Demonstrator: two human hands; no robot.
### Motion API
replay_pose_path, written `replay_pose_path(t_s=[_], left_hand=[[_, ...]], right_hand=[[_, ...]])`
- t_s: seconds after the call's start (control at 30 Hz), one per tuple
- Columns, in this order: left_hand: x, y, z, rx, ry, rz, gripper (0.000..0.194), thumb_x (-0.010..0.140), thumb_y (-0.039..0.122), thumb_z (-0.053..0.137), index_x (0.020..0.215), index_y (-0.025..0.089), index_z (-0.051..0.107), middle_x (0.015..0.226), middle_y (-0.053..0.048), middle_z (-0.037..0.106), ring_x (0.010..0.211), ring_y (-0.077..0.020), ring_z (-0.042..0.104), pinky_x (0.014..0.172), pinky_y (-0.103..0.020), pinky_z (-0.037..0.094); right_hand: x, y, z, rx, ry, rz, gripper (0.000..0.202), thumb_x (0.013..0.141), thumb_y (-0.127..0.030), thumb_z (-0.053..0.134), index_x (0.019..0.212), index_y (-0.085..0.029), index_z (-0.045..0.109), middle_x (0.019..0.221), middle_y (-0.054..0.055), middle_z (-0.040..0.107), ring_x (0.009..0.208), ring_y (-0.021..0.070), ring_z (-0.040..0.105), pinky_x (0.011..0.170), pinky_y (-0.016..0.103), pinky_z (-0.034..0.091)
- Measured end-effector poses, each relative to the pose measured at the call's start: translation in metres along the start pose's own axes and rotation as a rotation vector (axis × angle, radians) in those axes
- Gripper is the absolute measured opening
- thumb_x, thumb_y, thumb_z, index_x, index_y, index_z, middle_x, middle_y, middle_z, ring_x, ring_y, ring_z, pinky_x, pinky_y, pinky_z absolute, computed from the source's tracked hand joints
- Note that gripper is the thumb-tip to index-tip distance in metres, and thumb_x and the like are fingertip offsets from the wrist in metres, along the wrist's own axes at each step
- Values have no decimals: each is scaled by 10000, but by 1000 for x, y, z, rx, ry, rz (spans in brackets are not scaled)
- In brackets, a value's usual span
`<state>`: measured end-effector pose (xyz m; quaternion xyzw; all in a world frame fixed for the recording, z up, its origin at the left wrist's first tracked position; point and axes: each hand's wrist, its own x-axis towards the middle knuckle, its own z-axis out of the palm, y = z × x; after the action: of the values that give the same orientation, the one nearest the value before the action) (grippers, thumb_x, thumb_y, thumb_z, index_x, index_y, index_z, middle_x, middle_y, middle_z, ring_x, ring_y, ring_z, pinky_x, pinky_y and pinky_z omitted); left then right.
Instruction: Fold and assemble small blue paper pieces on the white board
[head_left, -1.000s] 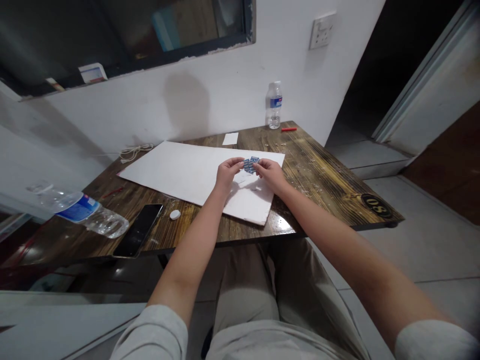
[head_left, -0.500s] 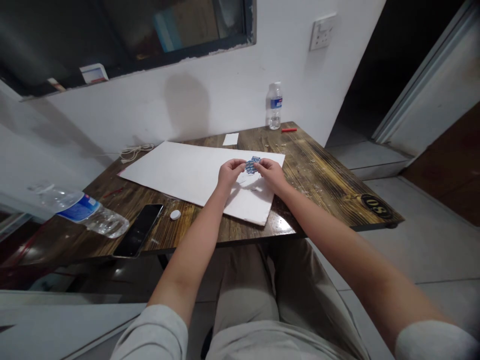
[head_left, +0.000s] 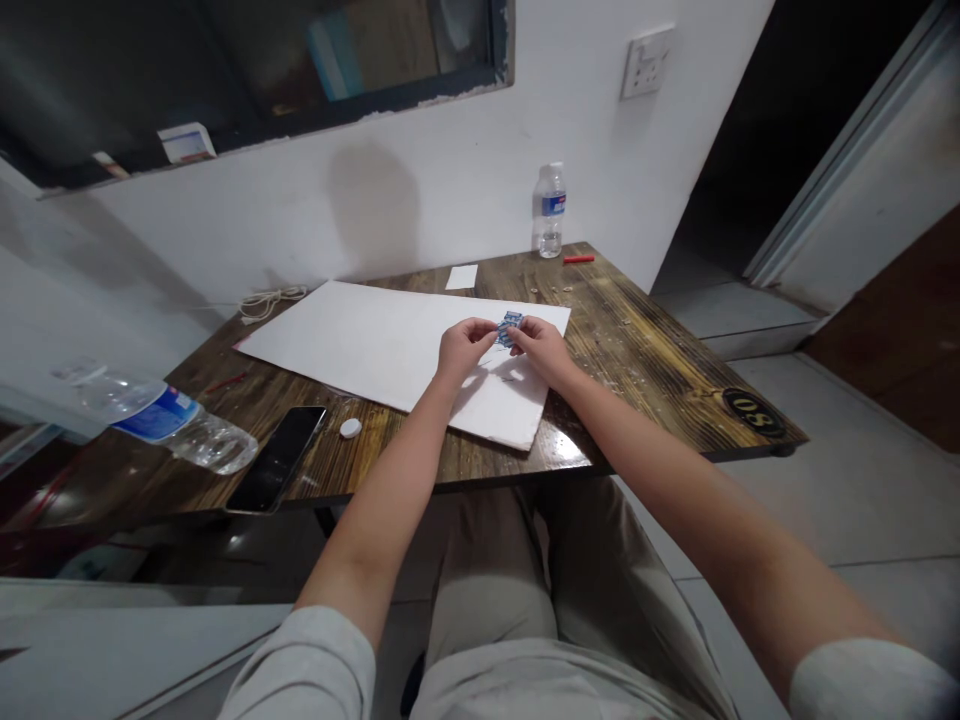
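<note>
A small blue patterned piece (head_left: 510,325) is held above the right part of a large white board (head_left: 375,335). My left hand (head_left: 463,350) pinches its left edge between thumb and fingers. On the other side, my right hand (head_left: 541,345) grips it with thumb and forefinger. Both hands are close together, and their shadows fall on the board below. Whether the blue thing is one piece or several layers is too small to tell.
On the wooden table (head_left: 645,370) lie a phone (head_left: 277,460), a white cap (head_left: 350,428), a large bottle on its side (head_left: 176,415), a white paper (head_left: 461,277), a red stick (head_left: 578,260) and a cable (head_left: 270,302). A small bottle (head_left: 552,212) stands at the back.
The blue piece has turned and looks narrower between my fingers. My left hand has shifted slightly to the right, closer to my right hand.
</note>
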<state>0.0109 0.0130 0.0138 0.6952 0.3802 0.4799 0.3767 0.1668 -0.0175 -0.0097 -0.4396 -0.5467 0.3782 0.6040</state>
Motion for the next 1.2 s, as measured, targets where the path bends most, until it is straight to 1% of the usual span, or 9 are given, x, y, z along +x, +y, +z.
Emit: replay_pose_path(t_s=[0.13, 0.3, 0.47, 0.73, 1.0, 1.2], left_hand=[[-2, 3, 0, 54, -4, 30, 154, 695, 269, 752, 814, 174, 740, 783, -55, 716, 690, -148, 609, 675, -279, 478], [-4, 7, -1, 114, -3, 54, 137, 749, 271, 714, 846, 180, 748, 821, -59, 731, 725, -157, 630, 703, -284, 483], [-5, 9, -1, 256, -19, 77, 124, 779, 235, 672, 854, 171, 747, 807, -39, 735, 726, -143, 636, 717, -269, 495], [-4, 6, -2, 256, -46, 95, 120, 781, 245, 685, 853, 168, 743, 808, -44, 736, 710, -139, 634, 688, -266, 491], [-4, 6, -3, 310, -15, 201, 84, 783, 243, 692, 824, 182, 731, 796, -33, 729, 708, -130, 627, 681, -256, 491], [-5, 8, -4, 347, -21, 234, 75, 789, 230, 691, 827, 187, 740, 807, -37, 730, 702, -130, 620, 679, -263, 490]], right_hand=[[2, 4, 0, 32, -3, -12, 346, 701, -520, 662, 745, -190, 565, 671, 1, 592, 561, 112, 517, 570, 274, 444], [3, 6, -1, 23, 30, -27, 249, 731, -431, 615, 771, -188, 581, 686, -9, 578, 578, 109, 507, 566, 262, 434], [4, 6, -2, -21, 47, -41, 190, 745, -381, 567, 765, -192, 573, 660, -23, 553, 562, 111, 474, 554, 261, 402], [5, 8, -3, -99, 53, -59, 158, 750, -360, 540, 776, -205, 564, 650, -25, 530, 590, 133, 462, 569, 271, 374], [5, 7, -3, -83, 26, -68, 170, 750, -368, 541, 768, -200, 554, 633, -34, 506, 586, 127, 439, 572, 272, 346], [4, 5, -2, -89, 31, -66, 159, 750, -361, 537, 735, -203, 541, 596, -42, 482, 568, 124, 425, 564, 273, 330]])
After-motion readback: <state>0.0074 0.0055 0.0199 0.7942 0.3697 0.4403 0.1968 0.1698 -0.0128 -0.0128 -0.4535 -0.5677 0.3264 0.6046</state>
